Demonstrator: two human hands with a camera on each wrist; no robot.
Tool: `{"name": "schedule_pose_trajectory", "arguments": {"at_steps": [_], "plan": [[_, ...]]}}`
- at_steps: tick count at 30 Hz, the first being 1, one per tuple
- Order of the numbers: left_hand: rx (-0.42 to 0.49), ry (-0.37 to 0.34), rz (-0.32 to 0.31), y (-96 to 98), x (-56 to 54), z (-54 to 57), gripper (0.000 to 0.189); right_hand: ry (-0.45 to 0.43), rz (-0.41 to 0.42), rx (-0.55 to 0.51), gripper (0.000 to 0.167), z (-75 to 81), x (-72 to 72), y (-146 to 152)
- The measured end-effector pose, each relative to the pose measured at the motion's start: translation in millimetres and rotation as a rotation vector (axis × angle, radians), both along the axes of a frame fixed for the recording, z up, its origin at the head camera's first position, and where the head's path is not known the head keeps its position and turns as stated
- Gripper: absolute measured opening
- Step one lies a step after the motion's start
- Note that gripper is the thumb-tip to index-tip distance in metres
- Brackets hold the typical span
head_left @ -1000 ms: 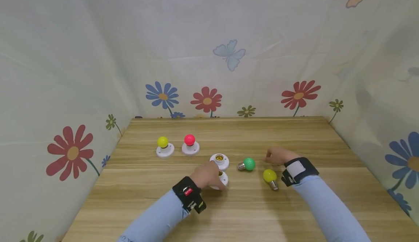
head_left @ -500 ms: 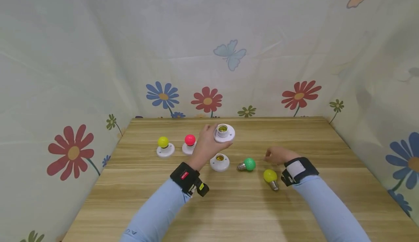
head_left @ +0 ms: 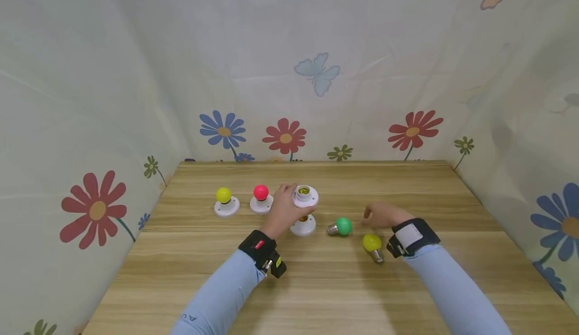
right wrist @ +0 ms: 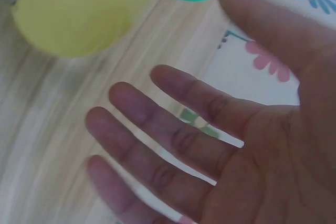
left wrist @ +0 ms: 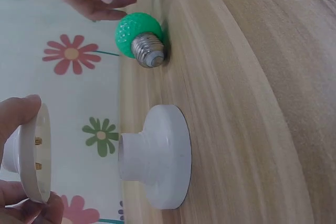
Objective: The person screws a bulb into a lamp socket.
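My left hand point(head_left: 281, 212) pinches the rim of a white lamp holder point(head_left: 312, 199), thumb and fingers on opposite sides, off the table. Its gold-lined socket faces up; brass screws show underneath in the left wrist view. A second white lamp holder point(left wrist: 170, 158) stands on the table below it, partly covered in the head view. To the right lie a green bulb point(head_left: 345, 226) and a yellow bulb point(head_left: 372, 243), both with metal screw caps. Beside them hovers my right hand point(right wrist: 252, 145), palm bare, fingers loosely spread and touching neither bulb.
At the left of the wooden table point(head_left: 203, 274) stand two more lamp holders, one with a yellow bulb point(head_left: 223, 195) in it, the other with a red bulb point(head_left: 261, 192). A flower-printed cloth point(head_left: 362, 113) hangs behind the table and along its sides.
My left hand has lifted the nearer lamp holder off the table, carried it up and away from me, then lowered it a little. My right hand has stayed almost still.
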State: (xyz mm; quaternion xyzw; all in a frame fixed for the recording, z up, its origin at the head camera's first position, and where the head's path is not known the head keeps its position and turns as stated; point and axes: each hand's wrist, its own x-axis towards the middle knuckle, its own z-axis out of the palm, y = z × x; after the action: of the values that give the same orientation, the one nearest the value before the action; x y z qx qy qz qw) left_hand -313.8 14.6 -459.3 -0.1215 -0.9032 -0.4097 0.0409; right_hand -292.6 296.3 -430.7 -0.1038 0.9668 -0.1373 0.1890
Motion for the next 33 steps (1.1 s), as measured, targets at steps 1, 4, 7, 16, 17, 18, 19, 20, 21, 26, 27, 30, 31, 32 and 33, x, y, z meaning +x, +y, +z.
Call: {"name": "schedule_pose_trajectory", "arguments": {"at_steps": [1, 4, 7, 16, 17, 18, 19, 20, 21, 26, 27, 30, 31, 32, 33], "plan": [[0.001, 0.001, 0.0, -0.2, 0.0, -0.2, 0.086, -0.001, 0.001, 0.002, 0.045, 1.5, 2.1, -2], [-0.004, -0.002, -0.002, -0.4, 0.9, 1.1, 0.086, -0.016, -0.002, 0.031, 0.056, 4.3, 9.6, -10], [-0.01, -0.01, -0.008, 0.5, 3.2, 3.3, 0.086, -0.001, 0.017, 0.073, 0.059, 2.6, 17.6, -18], [-0.024, -0.015, -0.024, 2.4, 8.1, 3.5, 0.088, 0.075, -0.013, 0.125, 0.03, -21.6, 24.5, -26], [-0.021, -0.015, -0.025, 2.4, 8.5, 3.5, 0.088, 0.08, -0.002, 0.121, 0.028, -18.7, 24.4, -27], [-0.019, -0.014, -0.026, 2.3, 8.7, 3.1, 0.088, 0.089, 0.014, 0.115, 0.027, -14.2, 23.9, -27], [-0.019, -0.013, -0.026, 2.2, 8.9, 3.2, 0.088, 0.105, 0.035, 0.105, 0.026, -7.3, 22.9, -29], [-0.015, -0.015, -0.026, 1.9, 9.1, 3.4, 0.088, 0.121, 0.044, 0.088, 0.027, 0.6, 21.7, -31], [-0.011, -0.013, -0.028, 1.6, 9.5, 3.5, 0.087, 0.142, 0.046, 0.073, 0.028, 10.4, 20.6, -35], [-0.03, -0.002, -0.031, 1.4, 9.5, 3.3, 0.086, 0.516, 0.004, -0.145, 0.044, 49.7, 17.0, -66], [-0.042, 0.003, -0.033, 1.8, 9.4, 3.5, 0.086, 0.619, -0.003, -0.21, 0.046, 52.8, 16.3, -73], [-0.059, 0.017, -0.045, 3.8, 10.4, 5.4, 0.086, 0.87, 0.03, -0.437, 0.049, 52.3, 13.2, -92], [-0.057, 0.022, -0.05, 4.5, 11.0, 6.0, 0.086, 0.916, 0.055, -0.498, 0.05, 50.0, 11.5, -97], [-0.049, 0.023, -0.056, 5.3, 11.6, 6.9, 0.086, 0.939, 0.079, -0.554, 0.05, 46.7, 9.2, -101], [-0.042, 0.025, -0.061, 6.1, 12.3, 7.7, 0.085, 0.947, 0.099, -0.599, 0.05, 42.7, 6.9, -104]]}}
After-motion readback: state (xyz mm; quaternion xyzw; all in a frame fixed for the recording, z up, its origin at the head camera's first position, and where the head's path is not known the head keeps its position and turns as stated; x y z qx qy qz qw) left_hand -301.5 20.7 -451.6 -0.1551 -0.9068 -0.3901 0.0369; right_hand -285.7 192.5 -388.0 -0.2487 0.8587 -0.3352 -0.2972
